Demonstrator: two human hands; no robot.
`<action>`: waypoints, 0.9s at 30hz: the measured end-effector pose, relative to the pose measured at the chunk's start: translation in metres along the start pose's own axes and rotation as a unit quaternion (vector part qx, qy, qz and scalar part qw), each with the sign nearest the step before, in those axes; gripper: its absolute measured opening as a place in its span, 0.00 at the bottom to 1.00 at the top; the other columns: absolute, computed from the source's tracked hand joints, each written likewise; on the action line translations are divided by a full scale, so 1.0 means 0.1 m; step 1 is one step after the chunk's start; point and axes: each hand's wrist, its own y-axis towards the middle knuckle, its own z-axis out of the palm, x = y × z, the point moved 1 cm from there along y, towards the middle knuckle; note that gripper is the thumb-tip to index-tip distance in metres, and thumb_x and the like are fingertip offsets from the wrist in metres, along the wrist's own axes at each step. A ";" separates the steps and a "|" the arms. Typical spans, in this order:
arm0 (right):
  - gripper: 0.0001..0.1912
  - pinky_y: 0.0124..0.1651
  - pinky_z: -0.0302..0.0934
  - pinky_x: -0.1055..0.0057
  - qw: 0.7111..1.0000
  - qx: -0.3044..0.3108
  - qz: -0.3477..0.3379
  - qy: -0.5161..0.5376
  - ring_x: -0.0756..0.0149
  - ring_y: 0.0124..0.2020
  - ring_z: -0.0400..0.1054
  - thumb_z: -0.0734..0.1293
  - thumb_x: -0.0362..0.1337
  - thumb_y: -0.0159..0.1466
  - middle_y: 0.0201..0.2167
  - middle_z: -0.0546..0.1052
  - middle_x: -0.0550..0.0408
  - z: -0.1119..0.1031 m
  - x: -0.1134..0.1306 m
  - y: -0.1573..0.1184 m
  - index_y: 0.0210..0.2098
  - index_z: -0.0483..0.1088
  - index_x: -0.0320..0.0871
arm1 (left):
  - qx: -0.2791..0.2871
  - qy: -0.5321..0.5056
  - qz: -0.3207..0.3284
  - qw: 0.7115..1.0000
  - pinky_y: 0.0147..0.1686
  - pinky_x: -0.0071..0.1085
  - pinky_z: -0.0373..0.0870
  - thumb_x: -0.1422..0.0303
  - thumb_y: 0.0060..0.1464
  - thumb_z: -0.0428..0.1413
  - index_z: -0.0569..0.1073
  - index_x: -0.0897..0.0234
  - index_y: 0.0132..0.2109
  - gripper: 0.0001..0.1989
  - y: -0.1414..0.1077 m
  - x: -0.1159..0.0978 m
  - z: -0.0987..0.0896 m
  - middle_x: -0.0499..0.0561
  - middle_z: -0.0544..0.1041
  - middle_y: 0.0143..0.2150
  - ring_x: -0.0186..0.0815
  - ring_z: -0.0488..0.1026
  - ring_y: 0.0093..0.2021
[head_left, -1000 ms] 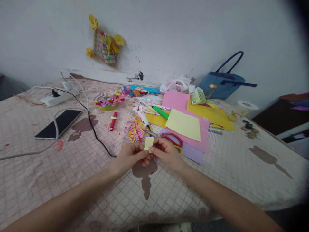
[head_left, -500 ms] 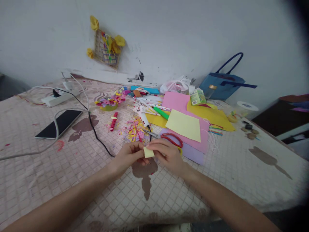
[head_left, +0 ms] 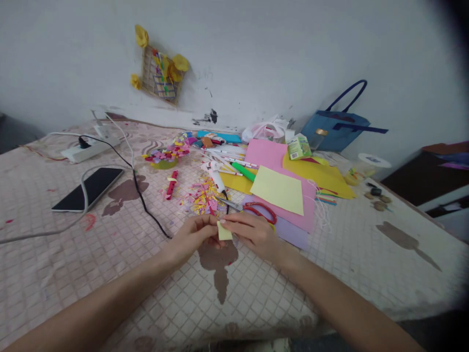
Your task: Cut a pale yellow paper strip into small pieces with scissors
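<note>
My left hand [head_left: 196,231] and right hand [head_left: 256,235] pinched the small yellow paper [head_left: 224,232], nearer than the red-handled scissors [head_left: 234,205]; my right fingers [head_left: 238,218] had shifted over its far edge, seemingly folding it.

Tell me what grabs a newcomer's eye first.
Probably the scatter of pink, yellow and purple paper snippets in the middle, with red-handled metal scissors at its right. Nearer, a small pale-yellow paper piece is held by the bare left hand and right hand. Upper left, a tan lattice frame with yellow flower shapes hangs on the white wall.
</note>
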 end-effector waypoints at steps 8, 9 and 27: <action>0.18 0.49 0.63 0.62 0.987 -0.008 0.111 0.116 0.63 0.48 0.67 0.57 0.28 0.63 0.47 0.73 0.51 0.02 0.05 0.02 0.49 0.68 0.48 | -0.048 0.074 0.008 0.996 0.28 0.27 0.67 0.63 0.46 0.58 0.70 0.68 0.29 0.11 0.01 -0.01 -0.01 0.47 0.72 0.24 0.29 0.69 0.23; 0.17 0.49 0.63 0.63 0.979 -0.022 0.146 0.143 0.64 0.47 0.67 0.57 0.29 0.63 0.45 0.73 0.51 0.03 0.06 0.02 0.49 0.68 0.48 | -0.052 0.088 0.009 0.995 0.28 0.27 0.66 0.64 0.46 0.58 0.70 0.68 0.29 0.11 0.00 -0.02 0.00 0.47 0.72 0.24 0.29 0.69 0.24; 0.09 0.21 0.61 0.80 0.744 -0.064 0.419 0.517 0.77 0.20 0.64 0.67 0.39 0.58 0.24 0.69 0.61 0.25 0.03 0.01 0.35 0.65 0.41 | 0.014 0.114 0.042 0.993 0.33 0.28 0.68 0.63 0.50 0.56 0.72 0.67 0.33 0.10 -0.01 -0.02 0.03 0.50 0.75 0.30 0.32 0.71 0.30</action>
